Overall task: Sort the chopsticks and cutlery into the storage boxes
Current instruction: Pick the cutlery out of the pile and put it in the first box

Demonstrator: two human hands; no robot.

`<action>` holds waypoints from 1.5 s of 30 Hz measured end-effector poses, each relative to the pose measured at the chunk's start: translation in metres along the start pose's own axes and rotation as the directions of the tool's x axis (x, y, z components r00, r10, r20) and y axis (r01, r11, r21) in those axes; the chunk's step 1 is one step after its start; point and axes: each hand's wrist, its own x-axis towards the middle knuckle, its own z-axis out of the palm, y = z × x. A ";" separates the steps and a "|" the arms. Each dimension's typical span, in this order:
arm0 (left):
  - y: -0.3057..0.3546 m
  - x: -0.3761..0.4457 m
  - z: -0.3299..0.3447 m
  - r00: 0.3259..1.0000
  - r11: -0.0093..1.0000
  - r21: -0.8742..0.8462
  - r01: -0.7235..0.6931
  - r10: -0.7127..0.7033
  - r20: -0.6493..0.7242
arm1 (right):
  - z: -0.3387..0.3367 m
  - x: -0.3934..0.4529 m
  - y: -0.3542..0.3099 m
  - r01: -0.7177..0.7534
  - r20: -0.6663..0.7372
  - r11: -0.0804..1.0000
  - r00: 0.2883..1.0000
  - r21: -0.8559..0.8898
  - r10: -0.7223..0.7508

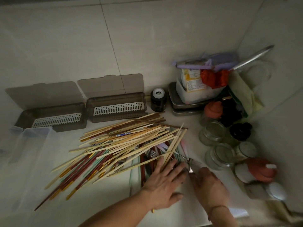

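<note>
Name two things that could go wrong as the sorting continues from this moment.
The chopstick pile is loose and crisscrossed; the left hand spread on it could scatter sticks when cutlery is pulled free. The glass jars stand close beside the right hand, so a sideways pull might knock one.

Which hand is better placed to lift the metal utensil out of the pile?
The right hand: its fingers are already at the metal utensil, while the left hand lies flat on the chopsticks.

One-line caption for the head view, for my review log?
Left hand spread on the chopstick pile, right hand at a metal utensil, two storage boxes open behind.
</note>
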 end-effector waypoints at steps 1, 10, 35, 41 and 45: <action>-0.001 0.002 -0.001 1.000 1.000 0.012 -0.012 0.012 0.000 | 0.000 0.000 0.001 0.001 -0.004 1.000 1.000 0.014 -0.001; -0.041 0.013 -0.011 0.992 0.992 0.079 -0.098 0.104 -0.074 | -0.012 0.000 0.009 -0.176 0.090 0.942 0.984 0.285 0.157; 0.031 -0.003 -0.050 0.778 -0.203 -0.943 0.264 -0.533 0.333 | -0.001 -0.056 -0.023 -0.083 0.122 0.519 0.992 0.851 -0.042; -0.008 -0.024 -0.060 0.730 -0.092 -0.928 0.360 -0.592 0.342 | -0.012 -0.036 -0.046 0.114 0.080 0.683 0.966 0.722 -0.246; -0.030 -0.040 -0.066 0.693 -0.141 -0.948 0.284 -0.653 0.305 | -0.034 -0.019 -0.094 0.299 0.035 0.718 0.911 0.629 -0.410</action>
